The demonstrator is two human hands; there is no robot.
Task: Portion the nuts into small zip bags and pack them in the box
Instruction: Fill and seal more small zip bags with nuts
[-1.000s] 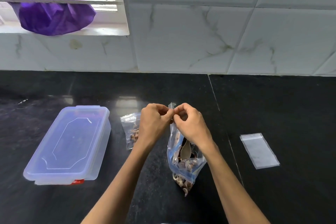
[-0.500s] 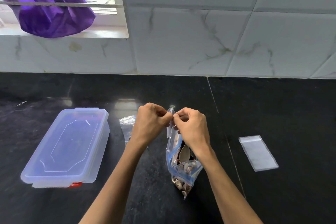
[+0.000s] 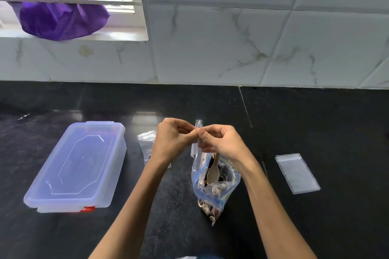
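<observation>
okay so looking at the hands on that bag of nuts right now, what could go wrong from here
Both hands pinch only the top of the big bag, so it could slip and spill the nuts. The spoon inside might block the seal or poke the plastic.

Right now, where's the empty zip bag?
In the head view, the empty zip bag lies flat on the black counter, apart to the right of the nut bag both hands hold.
</observation>
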